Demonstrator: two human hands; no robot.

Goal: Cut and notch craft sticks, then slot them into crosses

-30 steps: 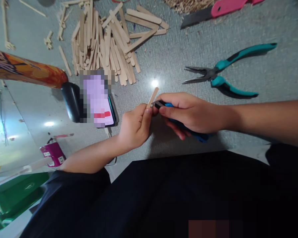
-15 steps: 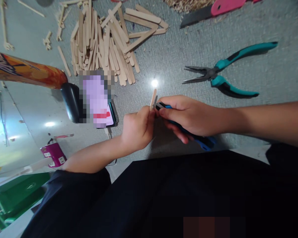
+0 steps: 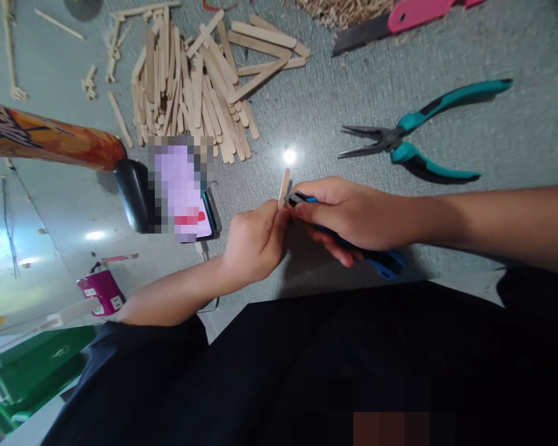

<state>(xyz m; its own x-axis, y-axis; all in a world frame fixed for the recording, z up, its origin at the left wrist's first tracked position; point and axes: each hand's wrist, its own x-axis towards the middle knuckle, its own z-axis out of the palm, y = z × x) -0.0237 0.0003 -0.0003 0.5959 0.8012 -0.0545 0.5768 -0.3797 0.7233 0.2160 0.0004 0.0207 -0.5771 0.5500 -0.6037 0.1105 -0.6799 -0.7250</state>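
My left hand [image 3: 253,241] is closed in a pinch on a small wooden stick [image 3: 284,185] that points up and away from me. My right hand [image 3: 353,214] is wrapped round a blue-handled cutter [image 3: 381,260]; its dark tip touches the stick just above my left thumb. Both hands meet over the grey textured floor [image 3: 307,111], in front of my dark-clothed lap.
A heap of wooden sticks [image 3: 190,80] lies ahead on the left. Teal long-nose pliers [image 3: 409,139] lie to the right, a pink-handled blade [image 3: 400,18] at the top. A phone on a dark stand [image 3: 177,192], an orange tube [image 3: 51,139], a magenta box [image 3: 100,291] and a green case [image 3: 32,365] are to the left.
The stick in my left hand has turned from slanting right to nearly upright. My right hand with the cutter has shifted slightly, staying against the stick.
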